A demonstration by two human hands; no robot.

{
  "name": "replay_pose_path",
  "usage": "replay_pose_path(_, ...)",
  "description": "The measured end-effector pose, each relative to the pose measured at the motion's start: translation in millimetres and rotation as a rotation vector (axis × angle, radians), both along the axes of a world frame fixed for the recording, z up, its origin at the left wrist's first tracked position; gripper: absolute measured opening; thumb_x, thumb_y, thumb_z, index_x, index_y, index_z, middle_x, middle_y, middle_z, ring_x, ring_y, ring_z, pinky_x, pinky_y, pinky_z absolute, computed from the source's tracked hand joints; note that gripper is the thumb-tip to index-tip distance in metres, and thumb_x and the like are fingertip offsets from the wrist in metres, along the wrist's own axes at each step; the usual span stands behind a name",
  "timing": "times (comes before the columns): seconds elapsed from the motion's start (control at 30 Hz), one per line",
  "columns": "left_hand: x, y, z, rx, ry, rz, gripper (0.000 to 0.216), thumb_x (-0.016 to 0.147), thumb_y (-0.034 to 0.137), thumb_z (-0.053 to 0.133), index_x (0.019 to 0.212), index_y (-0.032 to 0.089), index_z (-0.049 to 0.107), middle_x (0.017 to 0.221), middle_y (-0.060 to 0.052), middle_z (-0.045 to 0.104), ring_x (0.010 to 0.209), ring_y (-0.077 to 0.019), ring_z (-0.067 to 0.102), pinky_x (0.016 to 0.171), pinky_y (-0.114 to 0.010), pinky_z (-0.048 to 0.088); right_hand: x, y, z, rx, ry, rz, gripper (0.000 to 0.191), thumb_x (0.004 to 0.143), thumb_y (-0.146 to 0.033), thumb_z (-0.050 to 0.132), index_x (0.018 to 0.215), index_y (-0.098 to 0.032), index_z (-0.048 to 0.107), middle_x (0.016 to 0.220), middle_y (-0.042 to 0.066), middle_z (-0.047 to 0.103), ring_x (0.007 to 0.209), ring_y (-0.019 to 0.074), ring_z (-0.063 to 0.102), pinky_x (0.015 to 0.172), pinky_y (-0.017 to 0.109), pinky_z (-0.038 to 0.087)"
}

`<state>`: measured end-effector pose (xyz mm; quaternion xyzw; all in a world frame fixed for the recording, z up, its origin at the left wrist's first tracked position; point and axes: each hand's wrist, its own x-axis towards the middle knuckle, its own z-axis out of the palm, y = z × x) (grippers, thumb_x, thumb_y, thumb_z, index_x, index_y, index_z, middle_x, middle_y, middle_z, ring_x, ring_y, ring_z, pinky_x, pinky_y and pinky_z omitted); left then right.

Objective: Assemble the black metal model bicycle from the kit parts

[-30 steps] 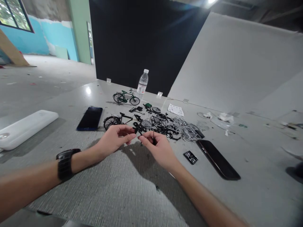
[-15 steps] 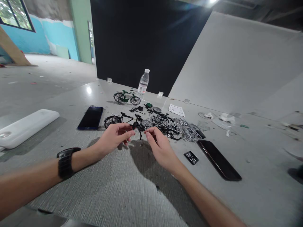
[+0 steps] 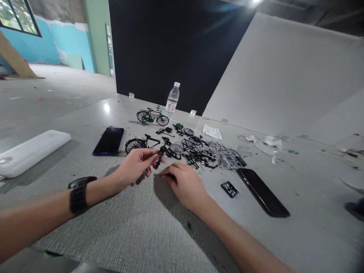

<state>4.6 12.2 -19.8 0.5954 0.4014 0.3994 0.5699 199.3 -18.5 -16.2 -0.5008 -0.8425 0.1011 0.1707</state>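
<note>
Between the thumb and fingers of my left hand [image 3: 142, 161] is a black model bicycle front fork [image 3: 161, 154], held tilted above the table. My right hand [image 3: 182, 182] rests low at the tabletop to the right of it, fingertips pinched together against the surface; whatever they hold, if anything, is hidden. Just beyond my left hand lies a partly built black model bicycle [image 3: 136, 145] with a rear wheel and frame. A loose spoked wheel [image 3: 176, 149] and a heap of black and silver model parts [image 3: 210, 151] spread past my right hand.
Behind stands a finished green model bicycle [image 3: 152, 116] before a water bottle [image 3: 172, 99]. A phone [image 3: 109, 141] and a white power bank [image 3: 34, 151] lie left. To the right are a black tray [image 3: 263, 193], a small black case [image 3: 229, 189] and a paper sheet [image 3: 212, 132].
My right hand has left the fork and come down toward me onto the tabletop. In my left hand the fork has turned, its curved lower end now nearer the fingers.
</note>
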Motion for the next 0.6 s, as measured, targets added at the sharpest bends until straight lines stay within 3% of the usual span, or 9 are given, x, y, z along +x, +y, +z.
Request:
replay_pose_path(0.13, -0.2, 2.0, -3.4, -0.032, -0.044, -0.007, 0.029, 0.093, 0.044, 0.063, 0.099, 0.017, 0.072, 0.073, -0.001, 0.061, 0.049, -0.0097, 0.051, 0.033, -0.017, 0.032, 2.0, 2.6, -2.0, -0.006, 0.027, -0.003, 0.016, 0.092, -0.012, 0.064, 0.096, -0.022, 0.076, 0.101, 0.007, 0.073, 0.098, 0.0261, 0.062, 0.086, 0.041, 0.048)
replay_pose_path(0.23, 0.6, 2.0, -3.9, -0.047, -0.104, -0.037, 0.03, 0.094, 0.045, 0.063, 0.094, 0.016, 0.069, 0.073, -0.002, 0.063, 0.053, -0.0102, 0.055, 0.04, -0.018, 0.04, 5.1, 2.9, 0.2, 0.039, 0.073, -0.022, 0.013, 0.095, -0.019, 0.062, 0.098, -0.021, 0.074, 0.102, 0.008, 0.072, 0.099, 0.0268, 0.061, 0.088, 0.043, 0.048)
replay_pose_path(0.33, 2.3, 1.2, -4.0, -0.059, -0.212, -0.093, 0.027, 0.094, 0.043, 0.064, 0.091, 0.016, 0.065, 0.077, -0.003, 0.066, 0.06, -0.0129, 0.062, 0.052, -0.023, 0.052, 8.2, 0.0, 6.6, 0.101, 0.241, -0.058, 0.025, 0.1, -0.035, 0.055, 0.115, -0.021, 0.069, 0.109, 0.01, 0.069, 0.102, 0.0256, 0.06, 0.086, 0.041, 0.05)
replay_pose_path(0.43, 4.1, -0.5, -4.7, -0.033, -0.16, -0.201, 0.025, 0.092, 0.04, 0.066, 0.089, 0.016, 0.066, 0.073, -0.003, 0.068, 0.063, -0.016, 0.065, 0.058, -0.027, 0.054, 8.4, -4.5, 12.5, 0.035, 0.417, -0.054, 0.039, 0.101, -0.044, 0.052, 0.133, -0.023, 0.058, 0.114, 0.01, 0.067, 0.097, 0.0224, 0.062, 0.075, 0.034, 0.051)
replay_pose_path(0.6, 5.9, -5.6, -1.3, 0.108, 0.046, -0.306, 0.027, 0.093, 0.04, 0.064, 0.086, 0.015, 0.071, 0.073, -0.004, 0.07, 0.067, -0.0169, 0.067, 0.064, -0.028, 0.054, 4.7, -7.3, 13.9, -0.099, 0.623, 0.01, 0.026, 0.1, -0.045, 0.055, 0.105, -0.023, 0.068, 0.095, 0.005, 0.068, 0.082, 0.018, 0.063, 0.069, 0.03, 0.049)
